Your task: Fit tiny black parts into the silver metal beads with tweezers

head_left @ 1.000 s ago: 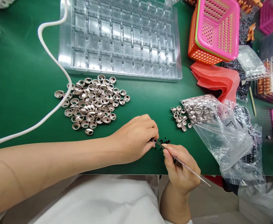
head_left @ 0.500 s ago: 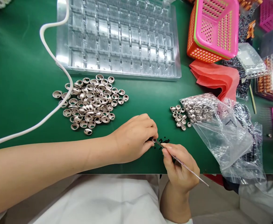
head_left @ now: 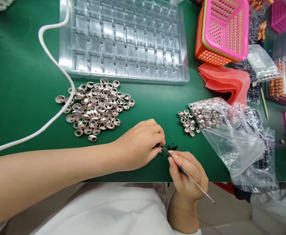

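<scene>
My left hand (head_left: 143,145) is closed, its thumb and fingertips pinching a small silvery metal piece (head_left: 162,147) that they mostly cover. Between the fingers of my right hand (head_left: 189,174) are thin metal tweezers (head_left: 197,184), slanting up to the left. The tweezers' tip meets the pinched piece. Tiny black parts (head_left: 173,148) lie scattered on the green table just beyond the tip. Left of the hands spreads a large heap of silvery metal rings (head_left: 94,107) with holes. Smaller silvery pieces (head_left: 187,122) lie to the right, by a bag's mouth.
A clear compartment tray (head_left: 123,80) stands at the back of the green table (head_left: 23,98). A white cable (head_left: 52,52) crosses the left side and the heap. At right are stacked plastic baskets (head_left: 214,57), red sheets (head_left: 223,78) and a clear plastic bag (head_left: 236,147) of metal pieces.
My right hand has shifted very slightly left, and the tweezers' rear end now sits a little lower and further left. My left hand keeps its pinch in nearly the same place.
</scene>
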`<state>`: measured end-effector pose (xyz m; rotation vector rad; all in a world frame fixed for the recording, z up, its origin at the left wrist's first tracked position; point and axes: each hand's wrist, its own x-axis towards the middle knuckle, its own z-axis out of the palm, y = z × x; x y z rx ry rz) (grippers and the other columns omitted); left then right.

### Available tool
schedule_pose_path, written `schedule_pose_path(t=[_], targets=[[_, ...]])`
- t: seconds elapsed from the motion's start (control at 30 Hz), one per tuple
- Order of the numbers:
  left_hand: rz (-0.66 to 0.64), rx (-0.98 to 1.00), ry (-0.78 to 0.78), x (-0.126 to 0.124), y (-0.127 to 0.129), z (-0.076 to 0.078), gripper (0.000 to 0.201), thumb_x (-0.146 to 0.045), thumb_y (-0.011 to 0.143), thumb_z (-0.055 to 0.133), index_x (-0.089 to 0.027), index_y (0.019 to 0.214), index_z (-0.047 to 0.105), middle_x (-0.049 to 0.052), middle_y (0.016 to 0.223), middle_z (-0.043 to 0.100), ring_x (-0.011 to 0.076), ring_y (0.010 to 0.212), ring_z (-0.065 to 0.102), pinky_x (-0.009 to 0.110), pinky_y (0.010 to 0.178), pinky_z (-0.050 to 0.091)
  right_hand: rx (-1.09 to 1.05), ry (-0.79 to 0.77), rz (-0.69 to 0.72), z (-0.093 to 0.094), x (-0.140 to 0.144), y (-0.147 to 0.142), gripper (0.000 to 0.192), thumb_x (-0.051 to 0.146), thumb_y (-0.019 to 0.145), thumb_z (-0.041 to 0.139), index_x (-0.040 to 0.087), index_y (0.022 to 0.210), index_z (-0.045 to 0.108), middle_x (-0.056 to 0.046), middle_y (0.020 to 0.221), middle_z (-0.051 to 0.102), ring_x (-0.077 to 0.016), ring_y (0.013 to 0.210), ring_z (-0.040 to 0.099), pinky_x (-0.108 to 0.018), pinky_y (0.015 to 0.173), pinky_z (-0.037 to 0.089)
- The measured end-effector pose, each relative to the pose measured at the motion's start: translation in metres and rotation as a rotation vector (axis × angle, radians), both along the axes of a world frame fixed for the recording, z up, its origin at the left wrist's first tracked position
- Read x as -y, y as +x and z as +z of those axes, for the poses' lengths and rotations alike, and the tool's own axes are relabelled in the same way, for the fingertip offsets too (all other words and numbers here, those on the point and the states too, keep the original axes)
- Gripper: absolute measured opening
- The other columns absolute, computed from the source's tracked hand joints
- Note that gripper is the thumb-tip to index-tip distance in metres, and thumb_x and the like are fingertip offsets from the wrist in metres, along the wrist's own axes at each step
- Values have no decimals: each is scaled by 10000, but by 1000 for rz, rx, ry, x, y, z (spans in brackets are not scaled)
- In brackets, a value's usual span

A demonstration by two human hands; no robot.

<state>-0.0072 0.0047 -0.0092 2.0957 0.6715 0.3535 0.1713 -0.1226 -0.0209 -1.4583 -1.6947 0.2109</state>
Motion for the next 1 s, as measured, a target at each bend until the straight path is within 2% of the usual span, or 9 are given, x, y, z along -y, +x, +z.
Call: schedule_pose_path(t=[0.23, 0.4, 0.47, 0.6, 0.67, 0.73, 0.8, 0.9, 1.0], targets=[[0, 11, 15, 0, 0, 0, 98, -83, 884, 664, -153, 928, 716, 45, 1000, 716, 206, 957, 581, 359, 871, 485, -38, 46, 17, -1, 0, 0, 428, 8, 800, 739, 213, 1169, 666, -50, 980, 775, -180, 828, 759, -326, 647, 641], [-3, -9, 3, 0, 0, 0, 105, -76, 873, 677, -164, 920, 711, 39, 995, 719, 205, 958, 583, 355, 873, 486, -221, 85, -118, 2, -2, -3, 250, 102, 882, 665, 236, 1091, 697, -57, 973, 749, -211, 859, 735, -392, 672, 638], [-3, -17, 5, 0, 0, 1, 97, -83, 870, 688, -163, 920, 710, 39, 1002, 720, 210, 969, 585, 360, 878, 486, -327, 63, -162, 4, -2, -3, 342, 108, 894, 649, 239, 1209, 665, -47, 896, 743, -193, 785, 713, -358, 623, 616], [-3, -21, 23, 0, 1, 0, 70, -107, 874, 705, -163, 916, 705, 41, 1011, 721, 213, 974, 587, 367, 884, 484, -481, -53, -211, 7, 1, -2, 858, 91, 884, 658, 311, 1589, 221, 30, 771, 709, -141, 643, 656, -293, 582, 591], [-2, -17, 34, 0, 1, 0, 60, -122, 877, 712, -164, 918, 702, 42, 1014, 722, 213, 969, 586, 369, 880, 482, -508, -91, -231, 7, 2, -2, 1010, 83, 873, 671, 388, 1601, 42, 65, 786, 703, -113, 620, 638, -261, 585, 587], [0, -19, 37, 1, 1, 0, 58, -130, 876, 718, -164, 920, 701, 44, 1020, 721, 215, 973, 587, 371, 877, 482, -545, -98, -276, 6, 2, 0, 1067, 84, 871, 674, 446, 1582, -34, 82, 809, 706, -95, 606, 625, -219, 554, 562], [-1, -27, 30, 1, 1, 0, 61, -127, 872, 723, -164, 915, 699, 44, 1023, 720, 217, 982, 587, 373, 878, 482, -596, -69, -313, 5, 0, 3, 920, 121, 897, 653, 423, 1588, 127, 67, 779, 701, -99, 604, 626, -194, 505, 523], [-4, -37, 25, 1, 1, 0, 73, -114, 864, 727, -162, 908, 695, 41, 1020, 718, 218, 989, 586, 379, 884, 483, -695, -24, -257, 3, -3, 14, 488, 278, 941, 616, 254, 1424, 549, -28, 821, 728, -142, 665, 666, -231, 487, 508], [-4, -32, 28, 1, 2, -1, 73, -112, 861, 724, -163, 902, 693, 43, 1007, 718, 215, 977, 587, 384, 893, 484, -738, 12, -129, 3, -3, 25, 515, 396, 914, 649, 217, 1391, 573, -114, 1052, 766, -204, 781, 717, -264, 462, 471]])
